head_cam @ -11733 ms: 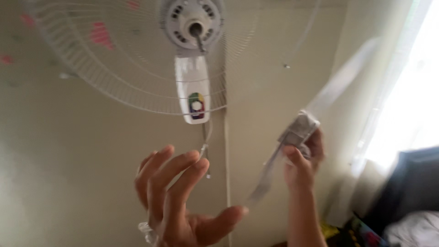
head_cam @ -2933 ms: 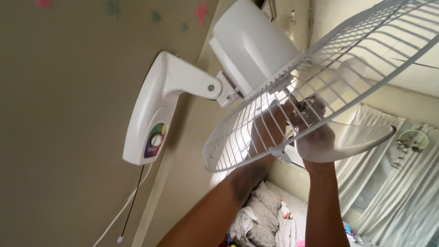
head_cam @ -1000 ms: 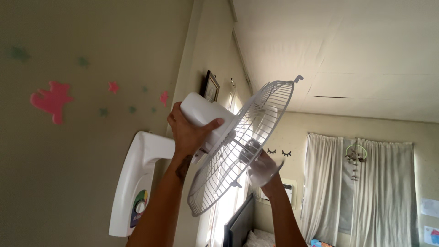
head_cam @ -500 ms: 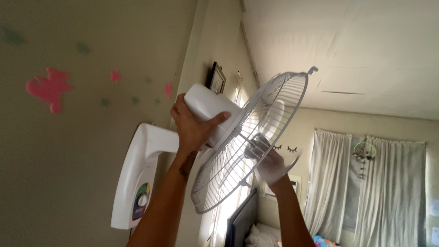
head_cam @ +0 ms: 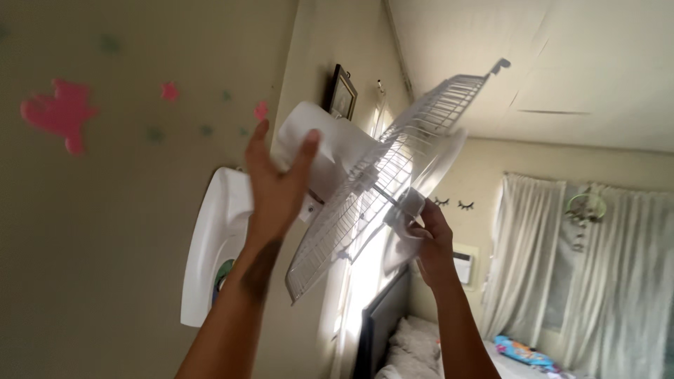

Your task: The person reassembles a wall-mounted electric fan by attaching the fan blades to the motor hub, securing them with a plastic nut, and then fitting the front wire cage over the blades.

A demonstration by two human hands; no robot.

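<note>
Both forearms rise from the bottom edge toward a wall fan. The left hand (head_cam: 275, 184) is raised with fingers spread apart and extended, palm laid against the white motor housing (head_cam: 330, 158); the fingers are not closed around it. The right hand (head_cam: 433, 242) is curled at the fan's centre, fingers closed on the clear blade (head_cam: 414, 189) beside its hub, on the front side of the wire guard.

The white wire guard (head_cam: 393, 175) is tilted, its upper rim with a small hook pointing to the ceiling, its lower rim just above the forearms. The housing joins a white wall bracket (head_cam: 214, 245) with a coloured dial, partly hidden behind the left forearm.

On the olive wall (head_cam: 126, 231) behind are pink (head_cam: 60, 112) and green stickers. Further along hangs a small framed picture (head_cam: 342, 91). Across the room hang pale curtains (head_cam: 597, 274) with a round green hanging ornament (head_cam: 584, 207); a bed (head_cam: 414, 351) lies below.
</note>
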